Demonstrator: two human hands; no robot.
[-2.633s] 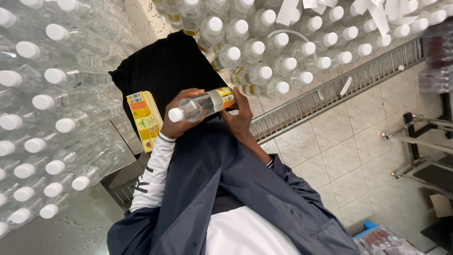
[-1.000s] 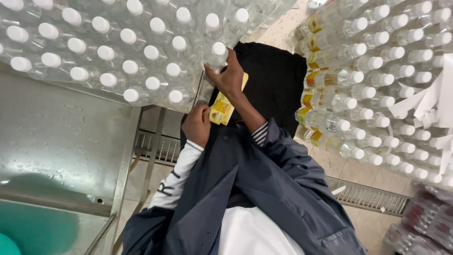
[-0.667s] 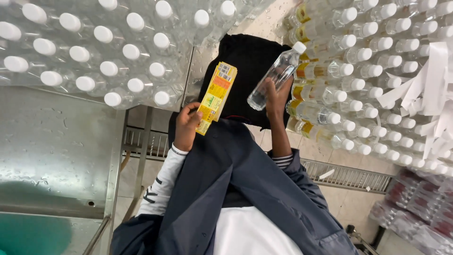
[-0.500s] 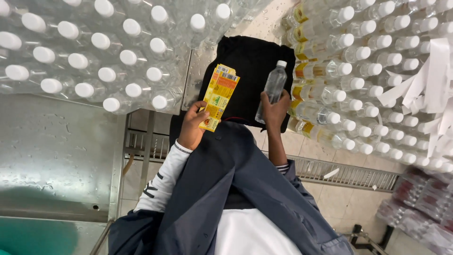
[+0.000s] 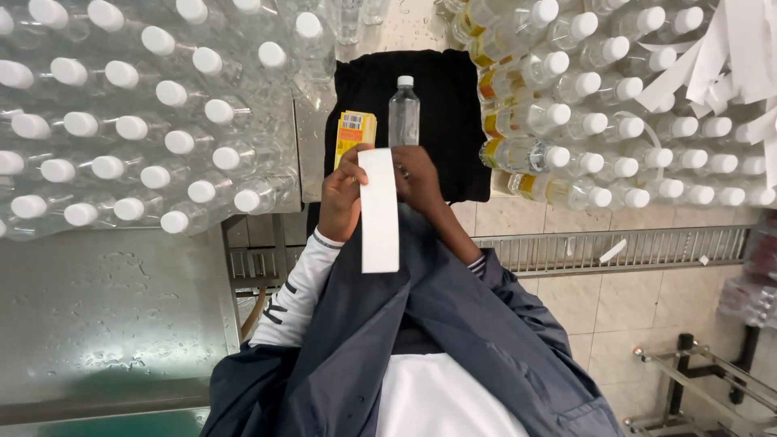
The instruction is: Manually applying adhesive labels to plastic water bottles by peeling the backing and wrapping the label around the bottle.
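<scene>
My left hand (image 5: pixel 340 198) grips yellow labels (image 5: pixel 354 133) and a white strip (image 5: pixel 379 212); my right hand (image 5: pixel 417 174) clamps a clear bottle (image 5: pixel 404 113) over black cloth (image 5: pixel 453 129).

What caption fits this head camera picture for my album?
Two hands hold a clear bottle, yellow labels and a white paper strip.

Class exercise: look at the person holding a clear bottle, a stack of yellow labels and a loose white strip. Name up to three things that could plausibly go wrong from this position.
1. The right hand grips the clear bottle only at its base, so it might tip or slip.
2. The white strip hangs loose between both hands; it could flop back and stick to the fingers or the sleeve.
3. The left hand also holds the yellow label stack, so labels may slide out or drop.
</scene>
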